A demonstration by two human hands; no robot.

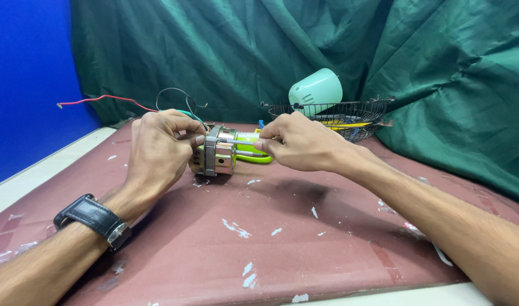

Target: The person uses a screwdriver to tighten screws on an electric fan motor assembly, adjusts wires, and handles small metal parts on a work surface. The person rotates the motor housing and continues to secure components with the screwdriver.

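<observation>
The small metal motor block (217,152) sits low over the worn maroon table (282,226), roughly at its middle, and everything else is best placed from it. The left hand (157,150) wraps closed around the block's left end, fingers curled over the top where the red, black and green wires (157,102) rise and trail off to the left. The right hand (302,144), just to the right of the block, is pinched narrow on a tool with a yellow-green handle (254,153), whose metal shaft points into the block's right face. The work in hand looks like turning a fastener on that face, though the tip itself is hidden. To do it well, the left hand probably needs to brace the block hard against the table so it cannot roll, with the fingers kept clear of the loose wires. The shaft should stay in line with the fastener, pressed inward while turning, since a tilted tip could slip out. Behind the block, to the right, stands a wire basket (350,116) with a pale green lamp shade (316,88) just behind it, against the green cloth backdrop (271,51).
</observation>
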